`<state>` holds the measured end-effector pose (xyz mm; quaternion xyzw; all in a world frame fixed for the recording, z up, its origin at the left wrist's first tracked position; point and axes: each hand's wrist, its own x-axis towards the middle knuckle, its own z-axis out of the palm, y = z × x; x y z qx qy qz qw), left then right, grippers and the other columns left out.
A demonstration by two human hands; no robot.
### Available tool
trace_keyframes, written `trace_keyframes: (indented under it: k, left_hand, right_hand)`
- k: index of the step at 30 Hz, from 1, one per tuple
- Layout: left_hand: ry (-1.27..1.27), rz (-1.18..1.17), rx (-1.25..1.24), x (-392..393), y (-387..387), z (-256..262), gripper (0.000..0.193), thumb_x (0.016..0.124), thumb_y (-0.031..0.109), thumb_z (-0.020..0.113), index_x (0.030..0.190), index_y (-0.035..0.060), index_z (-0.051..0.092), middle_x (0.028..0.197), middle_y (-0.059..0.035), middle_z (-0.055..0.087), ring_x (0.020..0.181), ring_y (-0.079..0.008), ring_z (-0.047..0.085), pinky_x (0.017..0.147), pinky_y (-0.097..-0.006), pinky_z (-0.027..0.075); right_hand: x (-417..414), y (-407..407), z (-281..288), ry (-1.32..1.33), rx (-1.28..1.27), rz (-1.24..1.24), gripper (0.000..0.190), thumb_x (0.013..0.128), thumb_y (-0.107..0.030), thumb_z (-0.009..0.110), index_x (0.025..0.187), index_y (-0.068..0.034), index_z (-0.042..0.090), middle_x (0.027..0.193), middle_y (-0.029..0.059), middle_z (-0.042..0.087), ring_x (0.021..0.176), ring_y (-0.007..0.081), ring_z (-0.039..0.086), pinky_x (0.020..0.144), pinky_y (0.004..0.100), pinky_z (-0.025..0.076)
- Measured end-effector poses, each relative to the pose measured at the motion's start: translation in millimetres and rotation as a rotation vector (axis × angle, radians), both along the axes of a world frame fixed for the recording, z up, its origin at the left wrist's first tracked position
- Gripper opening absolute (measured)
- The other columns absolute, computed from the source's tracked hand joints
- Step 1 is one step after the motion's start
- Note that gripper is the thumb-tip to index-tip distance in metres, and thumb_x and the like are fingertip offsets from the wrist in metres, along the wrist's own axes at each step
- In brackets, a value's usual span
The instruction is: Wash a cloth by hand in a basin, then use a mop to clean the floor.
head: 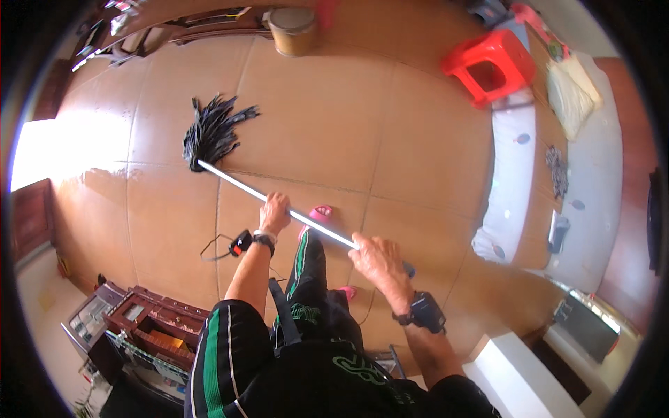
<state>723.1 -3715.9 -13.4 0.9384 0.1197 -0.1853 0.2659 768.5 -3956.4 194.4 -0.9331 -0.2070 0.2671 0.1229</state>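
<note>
A mop's pale metal handle [235, 183] runs slantwise across the view in front of me. My left hand [275, 213] grips its middle, while my right hand [375, 259] is wrapped around the upper end. At the far end, the dark strip mop head [211, 133] lies spread on the brown tiled floor [308, 125], its strands fanned away from me. Black devices are strapped at both wrists; a dark box with a cord loop [240, 243] sticks out beside the left one. Below the handle are my feet in pink shoes [321, 212].
A red plastic stool [491, 68] stands at the far right beside a bench with pale patterned cushions [509, 177]. At the back is a lidded bucket [292, 31]. A dark wooden cabinet [162, 324] stands lower left, a white box [517, 371] lower right. Bright glare covers the floor's left side.
</note>
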Motion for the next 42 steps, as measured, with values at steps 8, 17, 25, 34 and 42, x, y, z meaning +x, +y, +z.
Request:
trace_keyframes:
  k: [8,17,25,34,42]
  left_hand:
    - [-0.197,0.231,-0.147,2.9,-89.6,32.6,0.023,0.057,0.005,0.060,0.080,0.0094,0.057,0.094,-0.0139,0.053,0.103,-0.0346,0.045,0.079,-0.0452,0.040]
    - [-0.456,-0.301,0.016,-11.5,-384.0,94.9,0.020,0.062,0.021,0.062,0.077,0.0134,0.051,0.079,-0.0062,0.044,0.082,-0.0267,0.044,0.065,-0.0436,0.035]
    - [0.090,-1.515,-0.549,-36.5,-450.3,130.6,0.025,0.063,0.019,0.060,0.086,0.0120,0.058,0.088,-0.0091,0.055,0.094,-0.0286,0.048,0.061,-0.0588,0.039]
    - [0.241,-1.453,-0.178,109.9,-416.1,63.0,0.021,0.064,0.017,0.059,0.084,0.0129,0.060,0.088,-0.0062,0.058,0.098,-0.0282,0.049,0.073,-0.0687,0.034]
    - [-0.008,-1.277,-0.108,303.8,-360.5,42.4,0.019,0.067,0.017,0.058,0.086,0.0133,0.057,0.090,-0.0059,0.051,0.100,-0.0266,0.045,0.078,-0.0694,0.029]
  right_hand:
    - [46.7,-51.2,61.7,-0.013,-0.075,0.032,0.016,0.071,-0.017,0.057,0.086,-0.013,0.061,0.072,0.0129,0.060,0.067,0.0330,0.059,0.058,0.0417,0.046]
    - [-43.5,-225.8,237.8,0.211,-0.587,-0.691,0.034,0.069,-0.024,0.067,0.098,-0.006,0.063,0.078,0.0125,0.064,0.072,0.0282,0.062,0.065,0.0360,0.048]
    - [-194.5,-226.4,245.2,0.393,-0.574,-1.233,0.049,0.073,-0.042,0.061,0.111,-0.011,0.057,0.088,0.0151,0.064,0.084,0.0255,0.062,0.074,0.0347,0.046]
    - [-109.8,-271.6,141.0,0.589,0.010,-1.308,0.044,0.080,-0.029,0.059,0.115,-0.003,0.051,0.094,0.0179,0.061,0.095,0.0255,0.057,0.078,0.0346,0.044]
    - [74.2,-252.1,124.8,0.746,0.535,-1.271,0.059,0.071,-0.014,0.066,0.124,-0.003,0.043,0.078,0.0086,0.058,0.067,0.0124,0.053,0.059,0.0217,0.042]
